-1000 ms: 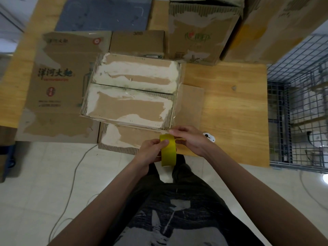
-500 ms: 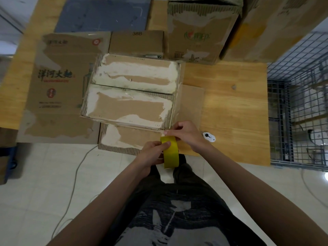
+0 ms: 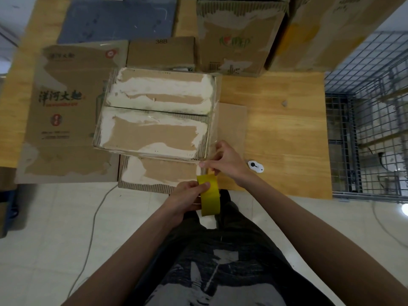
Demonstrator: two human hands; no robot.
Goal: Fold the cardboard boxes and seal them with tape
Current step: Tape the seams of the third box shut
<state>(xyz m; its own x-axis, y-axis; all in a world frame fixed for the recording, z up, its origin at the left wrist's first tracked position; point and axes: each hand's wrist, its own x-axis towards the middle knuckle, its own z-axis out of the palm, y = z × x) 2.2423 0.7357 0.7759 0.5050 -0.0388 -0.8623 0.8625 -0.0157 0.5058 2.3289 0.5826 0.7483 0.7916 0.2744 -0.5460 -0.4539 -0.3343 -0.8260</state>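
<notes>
**Tape roll held at the box's near right corner**

Both forearms reach up from the lower edge of the frame and meet just below centre. The left hand [image 3: 185, 198] grips the yellow tape roll [image 3: 209, 195]: its fingers curl round the roll's left side, and the thumb lies flat across the upper face of the roll. The roll stands on edge, just off the near rim of the wooden table [image 3: 287, 129], above the person's dark trousers.

The right hand [image 3: 227, 163] sits just above and to the right of the roll, wrist bent so the fingers point left. Its thumb and forefinger are pressed together in a pinch at the near right corner of the closed cardboard box [image 3: 154, 120]; what lies between them looks like the clear end of the tape, though the film is too faint to be sure. The other fingers are curled loosely behind.

The box occupies the centre of the frame, its two top flaps meeting in a seam that runs left to right, both scarred with white torn patches. It rests on a flattened piece of cardboard [image 3: 159, 175] that juts out toward the person.

At the left lies a flattened printed carton [image 3: 64, 111]; a small box marked 38B [image 3: 161, 51] and a taller upright carton [image 3: 238, 36] stand in the upper centre. A small white tag [image 3: 256, 167] lies on the table just right of the right wrist. A wire cage [image 3: 371, 129] fills the right edge.
</notes>
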